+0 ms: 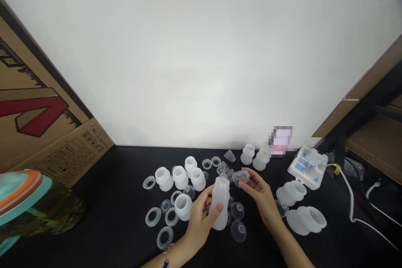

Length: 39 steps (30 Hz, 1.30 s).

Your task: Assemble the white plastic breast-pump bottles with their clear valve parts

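Observation:
My left hand (202, 215) is wrapped round a frosted white baby bottle (220, 203), which stands nearly upright with a clear nipple at its top. To the right, my right hand (259, 188) pinches a clear domed cap (241, 178) between thumb and fingers, beside the bottle's neck. Left of the bottle stand several open white bottles (180, 177). Ring collars (153, 217) lie around them. Several clear domed caps (238, 231) rest on the black table to the right of the held bottle, and conical clear pieces (230, 156) lie behind it.
At the back stands an assembled bottle (262, 158) by an open one (248, 153). Two larger bottles (307, 220) lie at right, near a white power strip (308, 166) with cables. On the left are a cardboard box (40, 104) and a jar with an orange-and-teal lid (23, 190).

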Tool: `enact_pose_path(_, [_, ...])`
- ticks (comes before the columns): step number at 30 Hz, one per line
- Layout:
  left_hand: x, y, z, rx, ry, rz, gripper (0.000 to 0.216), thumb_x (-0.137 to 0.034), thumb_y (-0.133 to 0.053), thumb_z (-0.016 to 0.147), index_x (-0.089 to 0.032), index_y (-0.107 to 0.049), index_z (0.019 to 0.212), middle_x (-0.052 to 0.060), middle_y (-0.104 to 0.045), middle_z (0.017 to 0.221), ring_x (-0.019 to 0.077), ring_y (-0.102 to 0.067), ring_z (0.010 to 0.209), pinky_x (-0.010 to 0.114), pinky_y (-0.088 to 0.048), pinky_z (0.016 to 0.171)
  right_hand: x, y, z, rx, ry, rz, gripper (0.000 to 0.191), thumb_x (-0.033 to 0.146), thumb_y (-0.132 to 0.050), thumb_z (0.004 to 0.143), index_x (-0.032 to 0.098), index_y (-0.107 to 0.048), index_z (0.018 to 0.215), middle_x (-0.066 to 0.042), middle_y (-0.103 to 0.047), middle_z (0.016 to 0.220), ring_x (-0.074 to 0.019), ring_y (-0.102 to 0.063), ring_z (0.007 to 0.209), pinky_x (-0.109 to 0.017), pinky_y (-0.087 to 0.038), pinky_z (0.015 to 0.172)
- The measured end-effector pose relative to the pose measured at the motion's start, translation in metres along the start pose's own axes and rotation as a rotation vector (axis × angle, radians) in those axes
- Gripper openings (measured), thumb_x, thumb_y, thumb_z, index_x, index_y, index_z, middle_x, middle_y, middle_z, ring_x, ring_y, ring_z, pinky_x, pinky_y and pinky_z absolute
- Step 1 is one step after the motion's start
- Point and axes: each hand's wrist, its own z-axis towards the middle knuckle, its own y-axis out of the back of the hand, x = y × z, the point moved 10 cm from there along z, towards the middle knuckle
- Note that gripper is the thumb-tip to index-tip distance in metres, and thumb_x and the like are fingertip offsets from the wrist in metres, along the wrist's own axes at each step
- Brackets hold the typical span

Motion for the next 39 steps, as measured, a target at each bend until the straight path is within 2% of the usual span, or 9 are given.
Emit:
enact_pose_path(5, [-0.003,-0.003,-0.001,0.02,0.001,-0.005,0.055,-0.048,-0.071,0.089,-0.016,-0.06,0.132,0.011,-0.075,0.102,0.0259,-0.069,0.09,0.031,-0.053,0.076,-0.005,-0.006,-0.004,0.009,-0.069,0.129,0.055,0.038,-0.087,0.073,0.023,-0.069,0.123,-0.008,-0.076,0.118,-0.0339,-0.066,0.117,-0.048,-0.052,0.101])
enact_pose_path(10, [-0.005,-0.005,-0.003,0.029,0.011,0.029,0.056,-0.048,-0.071,0.088,-0.015,-0.06,0.131,0.011,-0.076,0.099,0.0257,-0.069,0.086,0.03,-0.054,0.073,-0.014,-0.008,-0.001,0.022,-0.126,0.27,0.043,0.04,-0.082,0.076,0.023,-0.072,0.115,-0.009,-0.075,0.118,-0.0319,-0.069,0.11,-0.042,-0.057,0.088])
enact_pose_path(17, [-0.007,-0.008,-0.002,0.053,0.006,0.057,0.057,-0.052,-0.072,0.086,-0.016,-0.062,0.129,0.009,-0.076,0.095,0.0253,-0.07,0.083,0.029,-0.053,0.07,-0.022,-0.016,0.001,0.128,-0.193,0.291,0.039,0.048,-0.061,0.088,0.02,-0.072,0.114,-0.013,-0.077,0.114,-0.0328,-0.073,0.103,-0.046,-0.058,0.086])
enact_pose_path(21, [-0.008,-0.01,-0.002,0.067,0.0,0.061,0.054,-0.05,-0.073,0.085,-0.017,-0.063,0.128,0.01,-0.076,0.098,0.0263,-0.071,0.086,0.03,-0.055,0.072,-0.025,-0.018,0.003,0.158,-0.218,0.291,0.043,0.045,-0.05,0.09,0.022,-0.067,0.122,-0.012,-0.077,0.112,-0.0304,-0.075,0.096,-0.045,-0.06,0.082])
enact_pose_path(24, [-0.008,-0.012,-0.002,0.087,-0.012,0.061,0.053,-0.049,-0.072,0.086,-0.017,-0.062,0.128,0.009,-0.076,0.099,0.0259,-0.071,0.086,0.03,-0.055,0.071,-0.029,-0.019,0.004,0.157,-0.266,0.389,0.041,0.039,-0.05,0.09,0.027,-0.065,0.126,-0.009,-0.077,0.113,-0.0261,-0.076,0.089,-0.042,-0.06,0.08])
enact_pose_path(28, [-0.008,-0.012,-0.002,0.084,-0.003,0.099,0.054,-0.049,-0.072,0.086,-0.016,-0.062,0.127,0.009,-0.076,0.094,0.0251,-0.071,0.083,0.029,-0.054,0.069,-0.032,-0.021,0.001,0.144,-0.322,0.466,0.037,0.045,-0.053,0.093,0.022,-0.071,0.116,-0.011,-0.076,0.117,-0.0249,-0.075,0.084,-0.04,-0.06,0.074])
enact_pose_path(33, [-0.01,-0.012,-0.002,0.074,0.0,0.125,0.053,-0.049,-0.071,0.087,-0.016,-0.063,0.127,0.009,-0.075,0.094,0.0244,-0.07,0.082,0.028,-0.053,0.068,-0.028,-0.026,-0.004,0.18,-0.312,0.399,0.035,0.034,-0.069,0.085,0.024,-0.07,0.119,-0.007,-0.074,0.123,-0.0234,-0.074,0.093,-0.036,-0.059,0.082])
enact_pose_path(36, [-0.012,-0.013,-0.002,0.086,-0.004,0.121,0.053,-0.049,-0.071,0.087,-0.016,-0.063,0.126,0.01,-0.075,0.096,0.025,-0.07,0.084,0.028,-0.053,0.069,-0.031,-0.028,-0.006,0.19,-0.366,0.477,0.032,0.036,-0.062,0.09,0.021,-0.072,0.116,-0.008,-0.075,0.12,-0.0233,-0.074,0.093,-0.036,-0.058,0.083])
enact_pose_path(39, [-0.013,-0.013,-0.001,0.089,-0.005,0.131,0.052,-0.05,-0.071,0.087,-0.016,-0.063,0.126,0.01,-0.075,0.097,0.0252,-0.07,0.084,0.028,-0.053,0.069,-0.035,-0.029,-0.007,0.183,-0.435,0.6,0.036,0.041,-0.054,0.093,0.018,-0.074,0.111,-0.009,-0.078,0.105,-0.0208,-0.072,0.077,-0.034,-0.057,0.072])
